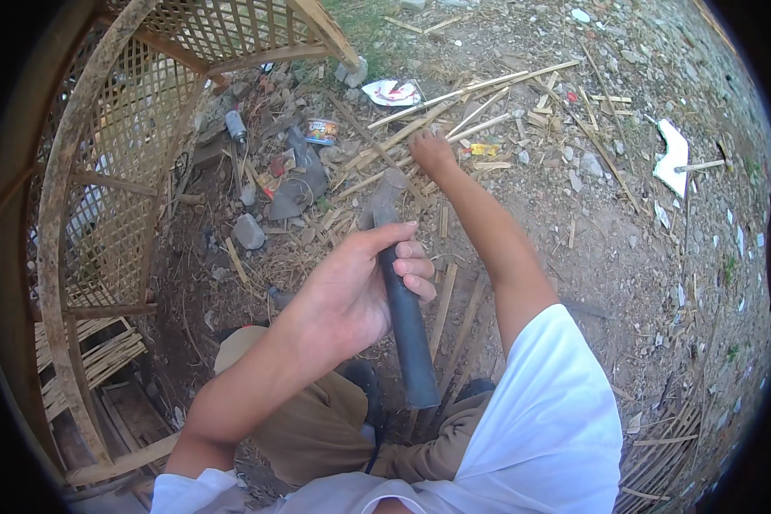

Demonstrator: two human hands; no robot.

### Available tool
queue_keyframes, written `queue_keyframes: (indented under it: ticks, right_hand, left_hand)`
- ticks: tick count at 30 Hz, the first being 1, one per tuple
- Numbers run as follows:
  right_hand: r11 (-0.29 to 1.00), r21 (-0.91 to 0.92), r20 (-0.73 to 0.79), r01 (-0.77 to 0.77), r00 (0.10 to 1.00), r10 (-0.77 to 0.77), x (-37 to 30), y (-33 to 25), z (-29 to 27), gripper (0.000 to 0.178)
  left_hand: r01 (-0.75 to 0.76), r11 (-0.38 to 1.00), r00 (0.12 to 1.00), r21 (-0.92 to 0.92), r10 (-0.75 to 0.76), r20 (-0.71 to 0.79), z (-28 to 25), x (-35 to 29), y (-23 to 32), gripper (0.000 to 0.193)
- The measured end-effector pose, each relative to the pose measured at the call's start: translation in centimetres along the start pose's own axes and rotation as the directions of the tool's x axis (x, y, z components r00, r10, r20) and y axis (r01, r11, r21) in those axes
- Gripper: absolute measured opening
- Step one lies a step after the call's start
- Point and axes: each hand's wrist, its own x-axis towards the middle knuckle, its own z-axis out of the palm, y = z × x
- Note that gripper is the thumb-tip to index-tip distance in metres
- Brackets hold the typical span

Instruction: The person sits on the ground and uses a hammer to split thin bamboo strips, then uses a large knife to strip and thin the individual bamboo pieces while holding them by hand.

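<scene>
My left hand (360, 283) is closed around the dark, tube-like handle of a hammer (409, 334). The hammer's worn metal head (384, 195) points away from me, and the handle's butt hangs over my lap. My right hand (433, 154) reaches far forward to the ground, its fingers curled down at a loose pile of thin wooden strips (480, 127). They appear to grip a strip, though the fingertips are partly hidden.
A wooden lattice frame (103, 188) stands at my left, with stacked slats (94, 360) below it. Stones, a colourful tub (321, 131), a spray can (236, 127) and white scraps (671, 158) litter the dirt. More thin strips (668, 454) lie at the lower right.
</scene>
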Motion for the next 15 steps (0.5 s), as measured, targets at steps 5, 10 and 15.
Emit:
queue_keyframes:
  ticks: [5, 10, 15]
  right_hand:
    - [1.000, 0.026, 0.042, 0.018, 0.999, -0.019, -1.4, -0.3, -0.6, 0.022]
    - [0.999, 0.023, -0.044, 0.023, 0.999, -0.021, -4.1, 1.7, -1.1, 0.023]
    - [0.996, 0.006, -0.199, -0.085, 0.976, 0.084, -6.2, 4.1, -3.3, 0.022]
  left_hand:
    - [-0.004, 1.000, 0.999, -0.024, 0.003, -0.042, -0.6, 0.5, 0.1, 0.016]
    - [-0.016, 1.000, 1.000, -0.022, 0.015, -0.027, -0.3, 1.4, 0.0, 0.015]
    - [-0.040, 0.999, 0.999, 0.028, 0.041, -0.027, -1.6, 1.3, 0.6, 0.015]
